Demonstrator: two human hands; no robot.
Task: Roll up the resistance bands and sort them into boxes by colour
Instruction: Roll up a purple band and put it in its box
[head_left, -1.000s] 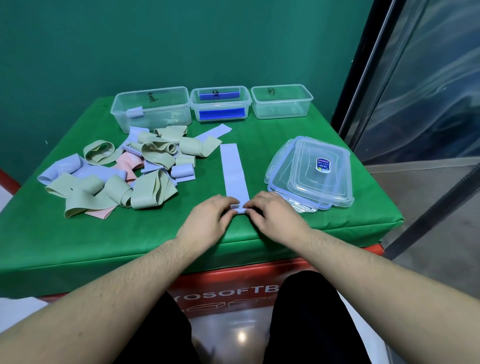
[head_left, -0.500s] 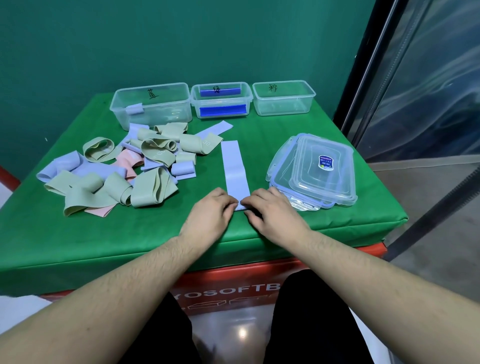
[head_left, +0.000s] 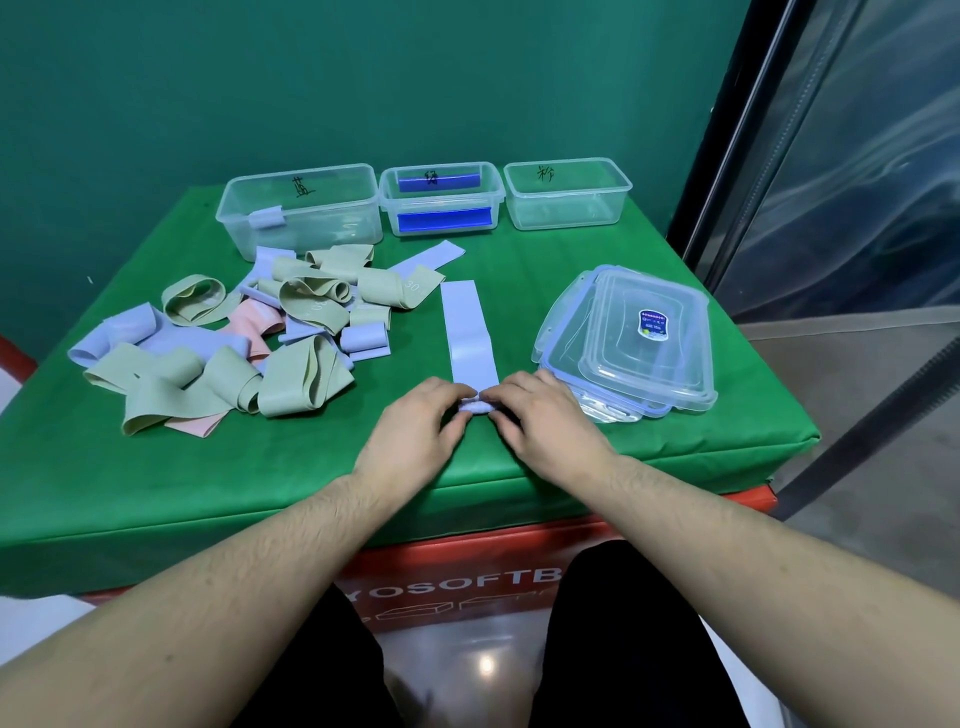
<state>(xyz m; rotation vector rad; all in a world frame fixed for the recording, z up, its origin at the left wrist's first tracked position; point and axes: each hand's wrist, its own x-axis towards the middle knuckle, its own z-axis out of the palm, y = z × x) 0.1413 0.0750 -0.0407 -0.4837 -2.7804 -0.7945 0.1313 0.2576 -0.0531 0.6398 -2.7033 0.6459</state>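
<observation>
Table (head_left: 156, 483) under a green cover fills most of the view, set against a green wall. Heap of loose resistance bands (head_left: 228, 343) on its left half: sage green, pale blue and pink ones overlapping, some looped, some partly curled. Stack of clear lids (head_left: 639, 343) on the right side, a small blue label on the top one. Three clear boxes in a row along the far edge, each with a handwritten mark on its wall: left box (head_left: 306, 208) the largest, with one small rolled pale blue band (head_left: 267, 216) against its front wall; middle box (head_left: 441, 200) showing blue strips at its front and back; right box (head_left: 566, 193) with nothing seen inside. Between heap and lids, one pale blue band (head_left: 467, 332) lies flat and straight, running from mid-table toward the near edge, apart from the heap and just beside the lids. Its near end is rolled into a small tight coil (head_left: 475, 406). Left hand (head_left: 415, 431) at the coil's left end, fingers curled and pinching it. Right hand (head_left: 545, 421) at the coil's right end, fingers likewise curled over and pinching it. Fingertips of the two hands nearly meet above the coil. Both forearms bare, reaching in from the bottom of the view over dark trousers and a red base with white lettering beneath the table.
</observation>
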